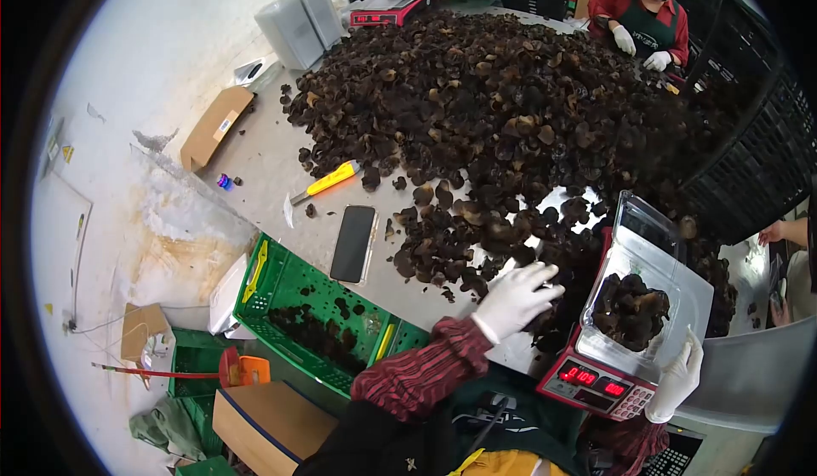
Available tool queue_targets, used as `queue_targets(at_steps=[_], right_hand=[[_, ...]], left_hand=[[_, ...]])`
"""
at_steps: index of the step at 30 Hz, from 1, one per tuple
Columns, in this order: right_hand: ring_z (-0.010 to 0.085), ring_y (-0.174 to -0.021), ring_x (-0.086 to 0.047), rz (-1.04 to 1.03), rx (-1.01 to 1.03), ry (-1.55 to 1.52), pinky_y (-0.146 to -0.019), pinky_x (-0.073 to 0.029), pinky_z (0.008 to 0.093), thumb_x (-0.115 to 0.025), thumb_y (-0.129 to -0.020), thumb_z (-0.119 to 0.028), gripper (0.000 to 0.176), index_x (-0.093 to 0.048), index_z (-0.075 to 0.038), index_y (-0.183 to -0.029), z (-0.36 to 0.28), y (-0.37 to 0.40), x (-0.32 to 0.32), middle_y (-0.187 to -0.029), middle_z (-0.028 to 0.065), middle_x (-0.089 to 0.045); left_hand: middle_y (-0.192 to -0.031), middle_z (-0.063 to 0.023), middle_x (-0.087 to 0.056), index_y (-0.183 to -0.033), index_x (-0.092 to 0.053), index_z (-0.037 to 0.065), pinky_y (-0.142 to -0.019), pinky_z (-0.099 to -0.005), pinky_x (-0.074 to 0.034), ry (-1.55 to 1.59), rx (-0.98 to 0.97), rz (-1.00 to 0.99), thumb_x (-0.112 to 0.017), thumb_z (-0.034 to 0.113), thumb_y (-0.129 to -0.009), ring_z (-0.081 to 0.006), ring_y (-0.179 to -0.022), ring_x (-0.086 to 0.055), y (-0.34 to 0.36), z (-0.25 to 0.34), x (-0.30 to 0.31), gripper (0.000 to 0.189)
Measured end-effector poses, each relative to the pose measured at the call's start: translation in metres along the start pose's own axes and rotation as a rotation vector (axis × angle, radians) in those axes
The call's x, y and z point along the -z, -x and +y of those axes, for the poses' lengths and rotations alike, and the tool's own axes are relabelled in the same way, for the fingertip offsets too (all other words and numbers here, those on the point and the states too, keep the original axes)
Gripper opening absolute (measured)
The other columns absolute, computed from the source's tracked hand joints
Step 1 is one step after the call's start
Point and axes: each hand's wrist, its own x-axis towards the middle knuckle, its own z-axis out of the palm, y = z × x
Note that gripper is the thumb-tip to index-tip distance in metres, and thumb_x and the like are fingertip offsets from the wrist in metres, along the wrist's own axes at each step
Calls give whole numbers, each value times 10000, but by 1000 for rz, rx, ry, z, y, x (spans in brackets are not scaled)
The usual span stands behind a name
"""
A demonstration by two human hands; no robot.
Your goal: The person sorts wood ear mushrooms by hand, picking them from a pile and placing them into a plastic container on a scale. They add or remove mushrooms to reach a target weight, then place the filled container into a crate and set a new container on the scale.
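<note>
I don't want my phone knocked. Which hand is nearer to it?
Left. The left hand is to the right of the phone; the right hand is farther right, beside the red scale.

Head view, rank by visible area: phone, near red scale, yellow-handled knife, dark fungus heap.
1. Dark fungus heap
2. Near red scale
3. Phone
4. Yellow-handled knife

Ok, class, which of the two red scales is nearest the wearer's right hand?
The near scale, beside the right hand; the far scale stands across the dark heap.
</note>
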Motion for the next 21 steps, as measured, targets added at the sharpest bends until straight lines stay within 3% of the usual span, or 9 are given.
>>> queue_targets(at_steps=[2,4,6,9,12,14,16,21], right_hand=[[24,-577,-314,42,-49,-15,-493,-285,182,-487,-971,-112,225,-631,-43,-1129,-3,-1,2,-876,-66,-578],[24,-573,-311,87,-102,-30,-491,-276,181,-485,-972,-117,227,-631,-45,-1130,5,-1,4,-869,-71,-573],[23,-618,-379,95,-25,6,-522,-324,175,-491,-970,-104,231,-624,-42,-1148,28,-4,8,-901,-42,-607],[7,-557,-281,56,-61,-54,-487,-244,172,-482,-977,-130,235,-628,-60,-1148,34,-2,7,-851,-82,-569],[5,-554,-269,27,-85,-90,-479,-239,177,-488,-978,-134,236,-629,-64,-1154,15,4,4,-856,-85,-569],[7,-550,-274,54,-39,-93,-479,-247,175,-494,-977,-133,236,-628,-59,-1156,14,5,2,-870,-80,-578],[23,-550,-379,4,-97,-83,-491,-345,179,-474,-974,-79,237,-609,-29,-1162,5,6,3,-1009,-9,-630],[21,-543,-397,-6,-153,-86,-491,-357,184,-471,-976,-80,239,-607,-25,-1164,4,7,6,-1028,6,-640]], left_hand=[[-1215,-139,-531,-1171,-598,136,-902,-427,-428,340,381,-20,-635,225,-826,-325,-1108,-498,6,-11,35,358],[-1180,-156,-541,-1171,-589,112,-876,-431,-440,-159,359,216,-656,222,-807,-338,-1045,-519,32,-41,57,386],[-1217,-156,-523,-1235,-562,157,-883,-442,-432,-446,573,354,-646,272,-821,-337,-1078,-500,59,-63,69,437],[-1292,-135,-479,-1341,-483,289,-873,-471,-415,-571,703,211,-613,386,-841,-322,-1139,-458,101,-85,61,525],[-1097,-113,-562,-1164,-620,158,-811,-361,-466,-414,627,282,-679,182,-801,-281,-1016,-553,112,-84,57,368],[-1039,-111,-574,-1092,-635,123,-773,-341,-478,-348,618,355,-673,119,-790,-270,-954,-575,116,-95,53,305],[-897,-107,-602,-935,-647,52,-718,-323,-493,-281,582,518,-647,-5,-772,-256,-816,-613,106,-99,56,172],[-841,-103,-619,-844,-660,20,-715,-287,-491,-35,467,638,-650,-43,-761,-229,-773,-618,51,-79,67,105]])
